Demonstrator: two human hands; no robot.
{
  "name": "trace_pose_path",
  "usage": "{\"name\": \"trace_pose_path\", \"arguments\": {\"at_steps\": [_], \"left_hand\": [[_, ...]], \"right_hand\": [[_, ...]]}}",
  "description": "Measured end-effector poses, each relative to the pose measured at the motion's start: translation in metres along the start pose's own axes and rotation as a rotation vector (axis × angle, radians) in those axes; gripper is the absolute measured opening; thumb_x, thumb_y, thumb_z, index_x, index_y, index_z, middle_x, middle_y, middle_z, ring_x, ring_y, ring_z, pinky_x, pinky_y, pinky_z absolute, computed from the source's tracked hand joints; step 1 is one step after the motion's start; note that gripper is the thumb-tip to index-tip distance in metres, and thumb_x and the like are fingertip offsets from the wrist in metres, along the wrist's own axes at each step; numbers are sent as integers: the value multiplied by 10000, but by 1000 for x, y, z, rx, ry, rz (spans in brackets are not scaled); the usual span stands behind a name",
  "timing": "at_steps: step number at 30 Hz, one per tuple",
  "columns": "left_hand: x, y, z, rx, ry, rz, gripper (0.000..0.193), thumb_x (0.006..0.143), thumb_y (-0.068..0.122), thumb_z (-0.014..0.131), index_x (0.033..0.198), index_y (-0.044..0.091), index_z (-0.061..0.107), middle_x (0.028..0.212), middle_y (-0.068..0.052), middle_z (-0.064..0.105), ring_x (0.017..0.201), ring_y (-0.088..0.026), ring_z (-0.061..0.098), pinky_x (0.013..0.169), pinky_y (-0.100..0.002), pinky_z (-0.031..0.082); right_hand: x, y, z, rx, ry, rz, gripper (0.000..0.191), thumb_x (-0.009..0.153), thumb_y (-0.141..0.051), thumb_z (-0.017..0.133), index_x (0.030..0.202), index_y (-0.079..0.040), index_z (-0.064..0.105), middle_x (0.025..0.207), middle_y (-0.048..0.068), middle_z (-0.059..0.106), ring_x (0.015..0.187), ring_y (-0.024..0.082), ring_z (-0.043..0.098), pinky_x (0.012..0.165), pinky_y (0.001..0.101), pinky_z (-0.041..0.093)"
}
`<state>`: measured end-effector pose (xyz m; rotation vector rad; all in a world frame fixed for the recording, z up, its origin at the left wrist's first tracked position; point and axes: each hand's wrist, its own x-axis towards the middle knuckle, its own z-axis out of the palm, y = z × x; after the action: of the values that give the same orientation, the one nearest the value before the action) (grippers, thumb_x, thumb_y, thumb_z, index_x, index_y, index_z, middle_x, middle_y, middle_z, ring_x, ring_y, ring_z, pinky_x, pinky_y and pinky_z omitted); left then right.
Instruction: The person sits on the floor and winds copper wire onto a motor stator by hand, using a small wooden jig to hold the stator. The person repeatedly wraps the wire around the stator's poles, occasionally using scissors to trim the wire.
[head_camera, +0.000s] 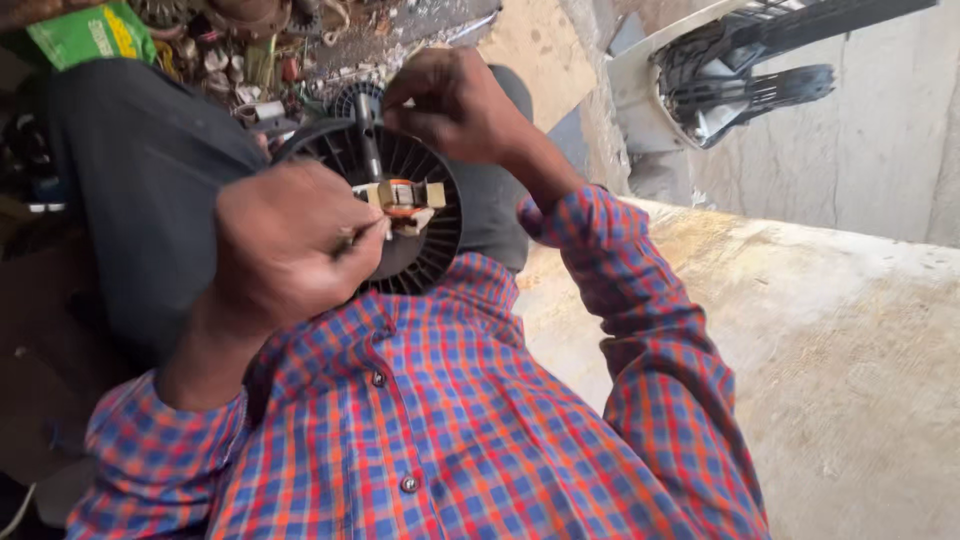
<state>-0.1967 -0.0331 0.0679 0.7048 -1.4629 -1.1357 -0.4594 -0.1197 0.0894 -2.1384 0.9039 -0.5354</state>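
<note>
Black fan wheel with ribbed blades, a small copper-wound motor at its hub, held at frame centre above the lap. Left hand at 8 o'clock of the hub, fingers pinched shut on a thin tool, tip meeting the motor; right hand at 12 o'clock, fingers closed on the shaft. Scrap parts and a green packet lie loose on the floor at 11 o'clock; a white fan housing at 2 o'clock.
</note>
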Motion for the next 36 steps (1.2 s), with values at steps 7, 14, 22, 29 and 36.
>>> {"name": "trace_pose_path", "arguments": {"at_steps": [7, 14, 22, 29, 36], "left_hand": [[126, 18, -4, 485, -559, -136, 195, 793, 221, 883, 830, 64, 773, 757, -121, 697, 638, -214, 650, 605, -347, 495], [32, 22, -6, 208, -243, 88, 123, 904, 106, 758, 975, 14, 720, 927, -128, 716, 846, -249, 688, 741, -369, 553], [41, 17, 9, 14, 117, -30, 132, 930, 96, 797, 925, 9, 697, 837, -112, 678, 716, -235, 625, 648, -313, 518], [117, -8, -14, 537, -710, -174, 165, 820, 162, 870, 938, 68, 804, 851, -160, 744, 762, -315, 723, 701, -442, 548], [-11, 19, -6, 561, -188, 132, 87, 871, 52, 836, 856, 57, 751, 793, -91, 667, 662, -251, 644, 582, -387, 491]], "right_hand": [[-17, -40, -27, -458, -74, 120, 143, 841, -116, 740, 982, -107, 763, 841, 136, 665, 727, 369, 635, 600, 441, 503], [-17, -108, -11, -384, -118, -343, 222, 868, -87, 756, 1083, -137, 725, 981, 74, 671, 875, 278, 691, 727, 423, 522], [0, 0, -16, -166, 134, 58, 96, 905, -65, 689, 992, -81, 725, 923, 125, 701, 856, 318, 713, 756, 421, 574], [-37, -82, -1, -308, -366, -43, 105, 824, -122, 702, 929, -123, 685, 894, 89, 631, 803, 313, 636, 688, 449, 496], [11, -98, -24, -465, -72, -276, 229, 837, -123, 752, 1066, -133, 752, 884, 96, 613, 731, 288, 592, 646, 442, 446]]}}
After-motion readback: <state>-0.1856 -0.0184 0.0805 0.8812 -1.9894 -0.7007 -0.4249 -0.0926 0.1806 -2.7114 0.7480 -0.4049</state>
